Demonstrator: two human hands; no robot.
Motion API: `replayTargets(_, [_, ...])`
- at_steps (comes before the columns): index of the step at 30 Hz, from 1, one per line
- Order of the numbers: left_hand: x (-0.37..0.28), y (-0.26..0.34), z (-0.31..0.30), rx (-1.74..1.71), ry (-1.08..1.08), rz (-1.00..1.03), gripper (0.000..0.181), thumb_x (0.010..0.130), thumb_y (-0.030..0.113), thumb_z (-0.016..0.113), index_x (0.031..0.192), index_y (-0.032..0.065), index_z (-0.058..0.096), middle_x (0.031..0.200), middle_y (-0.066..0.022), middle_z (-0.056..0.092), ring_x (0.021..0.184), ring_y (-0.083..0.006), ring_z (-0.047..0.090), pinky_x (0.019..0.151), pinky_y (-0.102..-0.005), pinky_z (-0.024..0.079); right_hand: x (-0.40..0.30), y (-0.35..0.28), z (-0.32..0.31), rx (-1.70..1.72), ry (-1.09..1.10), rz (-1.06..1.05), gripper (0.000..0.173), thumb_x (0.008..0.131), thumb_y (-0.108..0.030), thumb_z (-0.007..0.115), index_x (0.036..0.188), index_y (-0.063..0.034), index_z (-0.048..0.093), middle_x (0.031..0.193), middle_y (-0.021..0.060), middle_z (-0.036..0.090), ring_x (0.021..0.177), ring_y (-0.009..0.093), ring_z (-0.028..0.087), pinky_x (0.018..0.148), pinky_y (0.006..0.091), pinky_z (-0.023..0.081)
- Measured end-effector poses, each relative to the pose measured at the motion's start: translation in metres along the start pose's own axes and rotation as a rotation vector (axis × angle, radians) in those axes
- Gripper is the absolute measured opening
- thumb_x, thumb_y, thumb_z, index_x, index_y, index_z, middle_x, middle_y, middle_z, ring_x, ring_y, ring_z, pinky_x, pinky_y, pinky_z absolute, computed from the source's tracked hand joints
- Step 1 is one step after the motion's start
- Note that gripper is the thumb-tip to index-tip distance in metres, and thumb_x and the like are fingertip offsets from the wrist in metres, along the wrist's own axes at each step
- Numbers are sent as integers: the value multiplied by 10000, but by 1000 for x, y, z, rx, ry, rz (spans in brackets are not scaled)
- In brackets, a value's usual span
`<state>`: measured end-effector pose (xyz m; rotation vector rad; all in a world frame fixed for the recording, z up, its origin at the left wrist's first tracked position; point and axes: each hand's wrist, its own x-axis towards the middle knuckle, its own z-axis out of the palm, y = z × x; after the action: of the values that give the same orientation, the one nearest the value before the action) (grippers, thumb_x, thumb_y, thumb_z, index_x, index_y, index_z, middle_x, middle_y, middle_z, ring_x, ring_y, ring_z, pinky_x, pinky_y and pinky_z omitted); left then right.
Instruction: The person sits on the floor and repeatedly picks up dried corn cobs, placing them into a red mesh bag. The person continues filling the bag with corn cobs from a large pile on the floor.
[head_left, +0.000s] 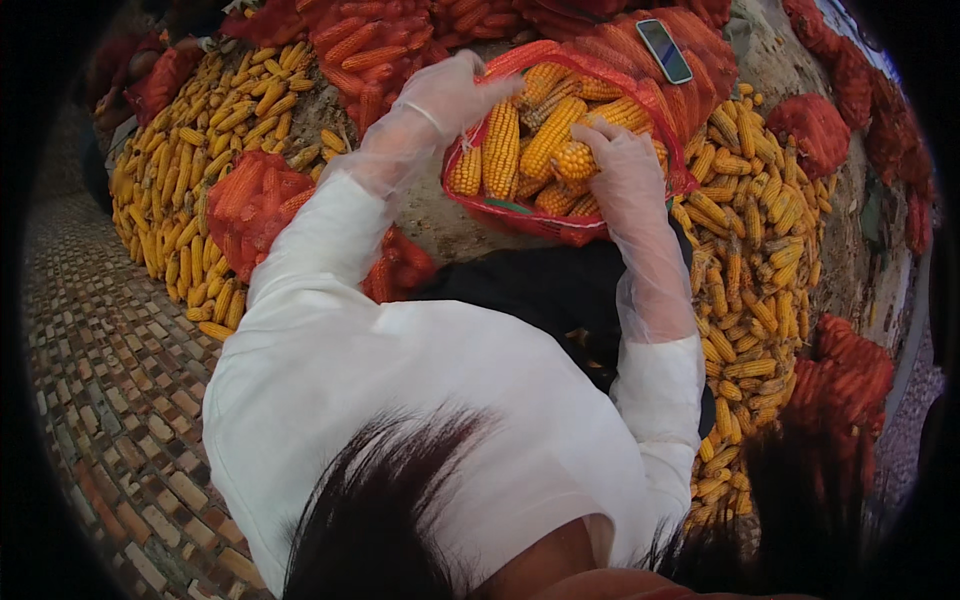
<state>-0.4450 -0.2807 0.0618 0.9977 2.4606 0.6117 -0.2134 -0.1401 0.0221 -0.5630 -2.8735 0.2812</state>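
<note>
An open red mesh bag (517, 215) full of yellow corn cobs (500, 150) stands before me, its mouth facing up. My left hand (450, 94), in a clear plastic glove, grips the bag's rim at the upper left, with one finger reaching over the opening. Gloved the same way, my right hand (626, 161) is inside the mouth on the right side. Its fingers are closed around a corn cob (574, 160) whose rounded end points toward me. Cobs deeper in the bag are hidden by those on top.
Loose corn cobs lie heaped at left (180, 172) and right (750, 247). A filled mesh bag (697, 45) behind carries a smartphone (664, 51). Other filled bags (259, 202) stand around. Brick paving (127, 390) spans the lower left. Part of another person (142, 67) shows at far left.
</note>
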Motion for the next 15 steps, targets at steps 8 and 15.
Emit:
replayTargets(8, [-9, -58, 28, -229, -17, -18, 360, 1070, 348, 584, 1133, 4, 670, 953, -192, 764, 930, -353, 742, 827, -465, 564, 0, -9, -25, 1324, 192, 425, 354, 929, -43, 690, 1252, -176, 750, 1260, 113, 720, 1167, 276, 665, 1017, 373, 522])
replayTargets(15, [24, -5, -13, -1394, 63, 6, 275, 1105, 265, 578, 886, 98, 579, 641, 9, 533, 512, -109, 464, 501, -270, 419, 3, -41, -4, 529, 178, -174, 347, 985, -63, 596, 1259, -220, 740, 1427, 90, 637, 1294, 256, 629, 1075, 334, 517])
